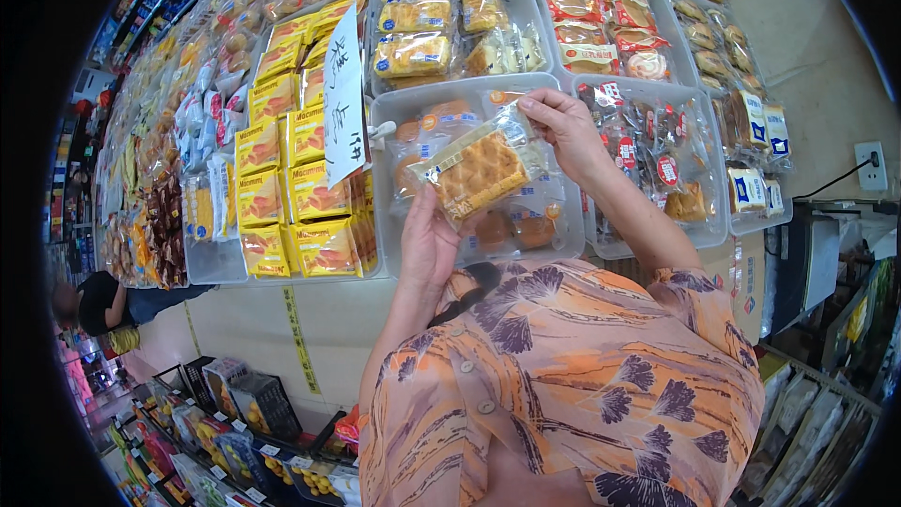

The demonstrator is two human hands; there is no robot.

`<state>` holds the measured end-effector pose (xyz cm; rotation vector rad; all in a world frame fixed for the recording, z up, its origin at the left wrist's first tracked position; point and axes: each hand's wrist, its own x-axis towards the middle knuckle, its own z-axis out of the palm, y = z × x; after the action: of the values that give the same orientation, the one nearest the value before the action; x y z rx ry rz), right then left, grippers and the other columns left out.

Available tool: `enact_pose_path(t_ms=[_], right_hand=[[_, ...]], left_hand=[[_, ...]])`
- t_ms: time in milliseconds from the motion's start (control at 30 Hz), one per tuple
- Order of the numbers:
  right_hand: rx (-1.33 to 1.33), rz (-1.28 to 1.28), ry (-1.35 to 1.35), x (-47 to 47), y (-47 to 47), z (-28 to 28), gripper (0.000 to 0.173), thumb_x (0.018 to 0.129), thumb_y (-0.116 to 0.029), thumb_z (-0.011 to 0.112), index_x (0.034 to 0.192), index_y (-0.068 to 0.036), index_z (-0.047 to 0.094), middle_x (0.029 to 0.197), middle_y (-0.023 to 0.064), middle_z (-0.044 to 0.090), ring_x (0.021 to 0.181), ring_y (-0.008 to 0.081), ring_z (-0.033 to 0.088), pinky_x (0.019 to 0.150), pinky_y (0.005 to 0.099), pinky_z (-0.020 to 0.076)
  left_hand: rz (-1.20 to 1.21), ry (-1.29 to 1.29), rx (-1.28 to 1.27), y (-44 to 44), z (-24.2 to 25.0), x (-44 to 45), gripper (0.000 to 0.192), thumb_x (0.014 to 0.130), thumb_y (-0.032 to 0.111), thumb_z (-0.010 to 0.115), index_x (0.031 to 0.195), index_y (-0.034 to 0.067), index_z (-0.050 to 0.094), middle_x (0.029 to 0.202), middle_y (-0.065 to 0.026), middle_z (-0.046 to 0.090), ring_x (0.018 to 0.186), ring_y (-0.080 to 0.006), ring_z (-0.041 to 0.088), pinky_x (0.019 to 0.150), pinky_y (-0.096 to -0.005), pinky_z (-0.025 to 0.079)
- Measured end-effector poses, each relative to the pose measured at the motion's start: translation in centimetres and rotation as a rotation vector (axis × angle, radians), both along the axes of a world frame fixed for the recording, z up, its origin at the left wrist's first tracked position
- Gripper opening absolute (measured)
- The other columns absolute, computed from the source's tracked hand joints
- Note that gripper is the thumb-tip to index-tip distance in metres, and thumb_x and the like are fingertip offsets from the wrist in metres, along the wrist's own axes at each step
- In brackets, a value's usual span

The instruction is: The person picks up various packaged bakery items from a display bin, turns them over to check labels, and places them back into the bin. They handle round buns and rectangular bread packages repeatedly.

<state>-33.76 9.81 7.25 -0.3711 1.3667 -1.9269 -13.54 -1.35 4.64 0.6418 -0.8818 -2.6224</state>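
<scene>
Between my two hands is a packaged pastry, golden brown with a lattice-like top, in a clear wrapper bearing writing. My left hand supports its lower left edge with thumb and fingers. At the upper right corner, my right hand pinches the wrapper. Beneath it stands a translucent plastic bin of round wrapped buns, partly hidden by the pastry and my hands.
Left of the bin are stacked yellow snack packs and a handwritten paper sign. To the right is a bin of dark-wrapped breads. Another person is at the far left, and produce racks stand behind me.
</scene>
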Motion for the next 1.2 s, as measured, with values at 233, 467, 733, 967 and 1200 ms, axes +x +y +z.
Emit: enact_pose_path(t_ms=[233,467,733,967,1200], right_hand=[[0.011,0.018,0.035,-0.5,0.2,-1.4,0.013,0.090,-0.019,0.065,0.093,-0.007,0.068,0.079,-0.0048,0.061,0.067,0.0021,0.050,0.061,0.0201,0.0410],[0.078,0.025,0.112,0.2,0.2,-0.4,0.021,0.091,-0.025,0.065,0.097,-0.005,0.067,0.083,-0.0030,0.063,0.073,0.0031,0.055,0.065,0.0210,0.0454],[0.293,0.203,0.332,0.2,1.1,-1.1,0.021,0.093,-0.026,0.062,0.096,-0.005,0.065,0.081,-0.0036,0.061,0.072,0.0028,0.052,0.063,0.0204,0.0439],[0.286,0.190,0.357,-0.1,1.0,-1.9,0.018,0.093,-0.021,0.061,0.095,-0.003,0.065,0.078,-0.0027,0.060,0.070,0.0037,0.051,0.063,0.0206,0.0426],[0.153,0.104,0.342,0.4,0.6,-1.5,0.015,0.091,-0.017,0.061,0.089,-0.002,0.065,0.073,-0.0039,0.058,0.064,0.0034,0.049,0.057,0.0210,0.0398]], left_hand=[[-0.006,-0.004,0.021,0.0,-0.1,0.0,0.047,0.103,0.036,0.033,0.141,0.009,0.031,0.139,-0.0111,0.045,0.124,-0.0267,0.051,0.093,-0.0417,0.052],[0.042,-0.011,0.024,0.0,-0.8,0.1,0.046,0.103,0.037,0.030,0.141,0.010,0.033,0.140,-0.0101,0.045,0.123,-0.0262,0.052,0.092,-0.0417,0.052],[0.085,0.010,0.050,-0.3,-0.8,0.1,0.045,0.104,0.035,0.030,0.140,0.010,0.035,0.139,-0.0095,0.047,0.122,-0.0253,0.051,0.092,-0.0421,0.051],[0.066,0.029,0.052,-0.4,-0.9,0.1,0.044,0.104,0.034,0.030,0.140,0.010,0.034,0.139,-0.0104,0.046,0.123,-0.0259,0.051,0.093,-0.0428,0.051],[0.106,-0.004,0.049,-0.5,-1.3,0.0,0.047,0.103,0.036,0.031,0.141,0.008,0.033,0.138,-0.0125,0.046,0.123,-0.0270,0.050,0.094,-0.0428,0.051]])
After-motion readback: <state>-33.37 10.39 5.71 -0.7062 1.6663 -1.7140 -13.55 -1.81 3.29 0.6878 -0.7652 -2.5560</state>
